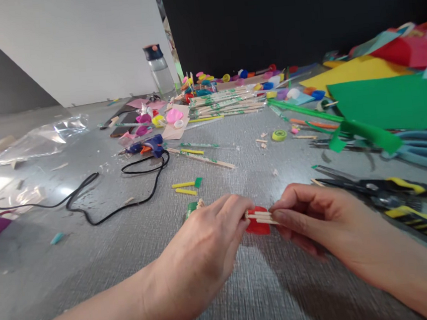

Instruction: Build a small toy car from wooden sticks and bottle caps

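Note:
Thin wooden sticks run between my two hands over the table, with a flat-looking red piece behind and below them. My left hand is closed round their left ends, its fingertips at the red piece. From the right, my right hand pinches the other ends between thumb and fingers. A green piece and a bit of pale wood show past my left knuckles; whether they join the sticks is hidden. Beyond the left hand lie two short yellow strips, one with a green end.
Black-and-yellow pliers and blue-handled scissors lie at the right. A blue glue gun with a looping black cord sits left of centre. Wrapped chopsticks, bottle caps, green sheets and a water bottle stand farther back.

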Available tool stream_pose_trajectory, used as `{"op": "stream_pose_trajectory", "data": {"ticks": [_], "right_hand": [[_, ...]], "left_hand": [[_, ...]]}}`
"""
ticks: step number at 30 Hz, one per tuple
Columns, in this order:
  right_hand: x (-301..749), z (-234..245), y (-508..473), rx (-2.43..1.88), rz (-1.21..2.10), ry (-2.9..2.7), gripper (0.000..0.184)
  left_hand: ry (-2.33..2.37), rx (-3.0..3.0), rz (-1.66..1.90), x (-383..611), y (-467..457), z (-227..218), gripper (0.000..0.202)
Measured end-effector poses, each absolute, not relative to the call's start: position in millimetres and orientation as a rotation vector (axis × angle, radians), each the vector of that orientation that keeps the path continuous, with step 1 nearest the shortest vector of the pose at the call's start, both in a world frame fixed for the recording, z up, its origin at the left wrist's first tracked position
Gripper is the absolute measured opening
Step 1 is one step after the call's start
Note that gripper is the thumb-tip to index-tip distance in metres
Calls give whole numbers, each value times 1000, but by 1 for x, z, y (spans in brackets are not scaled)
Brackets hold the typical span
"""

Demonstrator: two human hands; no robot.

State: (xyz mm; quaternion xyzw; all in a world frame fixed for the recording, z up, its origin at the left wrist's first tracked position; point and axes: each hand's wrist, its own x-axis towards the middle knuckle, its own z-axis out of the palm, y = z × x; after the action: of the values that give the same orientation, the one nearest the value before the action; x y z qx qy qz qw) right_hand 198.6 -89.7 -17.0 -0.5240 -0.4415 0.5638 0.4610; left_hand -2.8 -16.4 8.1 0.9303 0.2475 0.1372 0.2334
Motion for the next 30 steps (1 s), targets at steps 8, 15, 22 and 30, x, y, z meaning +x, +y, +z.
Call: {"op": "stream_pose_trajectory", "data": {"ticks": [8, 15, 22, 30], "right_hand": [[200, -18, -89, -1288, 1377, -1099, 37], [199, -17, -87, -1305, 1370, -1113, 38], [199, -16, -87, -1287, 1388, -1081, 42], [198, -17, -88, -1310, 1370, -1109, 41]], "left_hand": [[673, 2566, 384, -4, -16, 7, 16], [675, 2547, 376, -3, -16, 7, 16], [667, 2574, 388, -3, -16, 7, 16], [688, 2554, 358, -5, -16, 8, 17]]}}
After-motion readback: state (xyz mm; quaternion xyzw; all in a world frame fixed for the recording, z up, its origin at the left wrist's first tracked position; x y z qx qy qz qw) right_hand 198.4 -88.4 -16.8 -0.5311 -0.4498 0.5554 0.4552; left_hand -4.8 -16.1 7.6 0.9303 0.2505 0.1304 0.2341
